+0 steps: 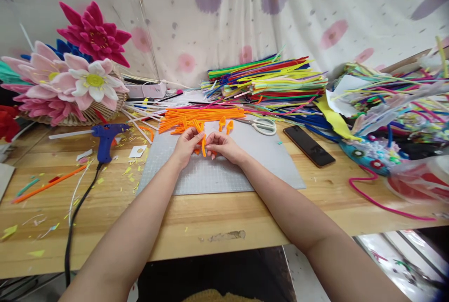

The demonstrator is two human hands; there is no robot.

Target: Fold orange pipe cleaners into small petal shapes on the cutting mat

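Over the grey cutting mat (224, 178), both hands meet at an orange pipe cleaner (203, 145). My left hand (187, 145) pinches it between thumb and fingers. From the other side my right hand (224, 145) closes its thumb and fingertips at the same piece; its exact hold there is partly hidden. Two small shaped orange pieces (229, 127) lie just beyond my right hand. Behind the hands a pile of orange pipe cleaners (203, 114) rests along the mat's far edge.
Scissors (263, 126) and a black phone (308, 146) lie to the right. A blue glue gun (105, 140) with its black cord is at the left, near fuzzy flowers (94, 82). Bundles of coloured pipe cleaners (273, 79) line the back. Yellow scraps litter the left tabletop.
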